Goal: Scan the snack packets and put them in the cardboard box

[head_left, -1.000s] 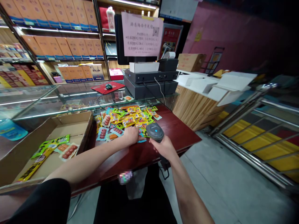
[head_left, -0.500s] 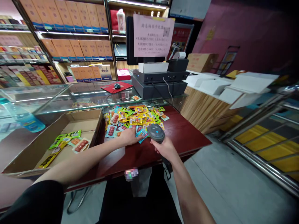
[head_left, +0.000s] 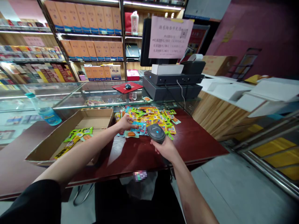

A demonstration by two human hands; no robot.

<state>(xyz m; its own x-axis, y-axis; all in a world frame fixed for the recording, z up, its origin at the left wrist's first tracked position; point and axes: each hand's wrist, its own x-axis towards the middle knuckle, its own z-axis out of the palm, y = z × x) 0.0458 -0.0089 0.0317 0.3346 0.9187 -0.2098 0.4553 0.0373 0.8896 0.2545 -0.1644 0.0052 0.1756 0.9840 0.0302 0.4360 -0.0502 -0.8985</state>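
My right hand is wrapped round the handle of a dark grey barcode scanner, its head toward the heap of snacks. My left hand pinches a blue snack packet just left of the scanner head. Behind them, small yellow and green snack packets lie heaped on the dark red table. A clear-and-blue packet with an orange sausage lies at the heap's near edge. In a shallow cardboard box on the left are several green and yellow packets, partly covered by my left forearm.
A blue-capped bottle stands left of the box. Behind the table is a glass counter with a mouse on a red mat. A dark cash drawer sits under a monitor bearing a pink notice. White boxes stand at right.
My left hand has risen from the heap's near edge, now with a blue packet in its fingers. The view has swung left. The scanner stays in my right hand.
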